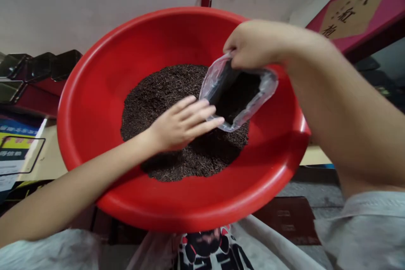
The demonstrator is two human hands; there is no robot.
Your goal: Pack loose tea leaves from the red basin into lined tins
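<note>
A big red plastic basin [95, 105] holds a heap of dark loose tea leaves [158, 93]. My right hand [249, 44] pinches the upper edge of a clear plastic bag [238, 93], which hangs open over the heap with dark leaves inside it. My left hand [183, 124] lies on the leaves with fingers stretched out flat and together. Its fingertips touch the bag's lower rim at the mouth.
The basin rests near my lap, above a printed shirt [209, 249]. Dark trays [38, 67] stack at the left. A magenta sign with gold characters [357, 8] hangs at the upper right. A printed poster [15, 152] lies at the left edge.
</note>
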